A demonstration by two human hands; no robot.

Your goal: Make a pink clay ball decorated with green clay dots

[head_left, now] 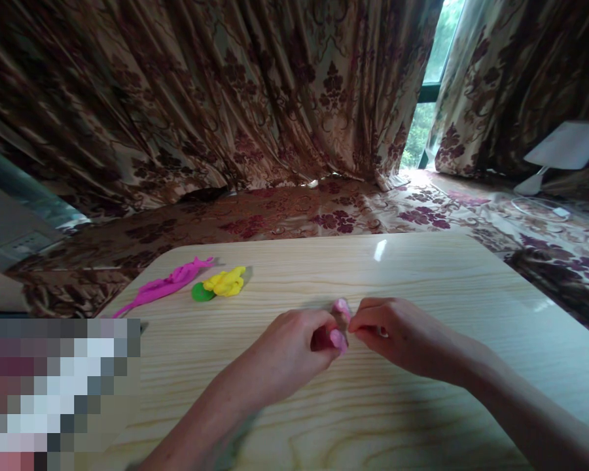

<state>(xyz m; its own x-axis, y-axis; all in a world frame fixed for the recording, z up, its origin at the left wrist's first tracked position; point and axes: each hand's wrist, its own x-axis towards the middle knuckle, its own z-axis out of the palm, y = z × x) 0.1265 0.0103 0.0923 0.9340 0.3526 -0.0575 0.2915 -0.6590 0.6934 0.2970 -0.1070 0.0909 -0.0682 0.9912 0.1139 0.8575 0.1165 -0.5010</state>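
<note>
Both my hands meet over the middle of a light wooden table [422, 275]. My left hand [294, 347] is curled, its fingers pinched round a small lump of pink modelling clay [340, 322]. My right hand [392, 330] faces it, fingers closed and pinching the same pink clay from the right side. A bit of the clay sticks up between the fingertips.
At the table's far left lie a long magenta clay strip [167, 286], a flat green clay disc [202, 292] and a lumpy yellow clay piece [226, 281]. Patterned curtains [255, 98] and a patterned cloth surface lie behind. A white lamp [564, 150] stands far right. A blurred patch covers the lower left.
</note>
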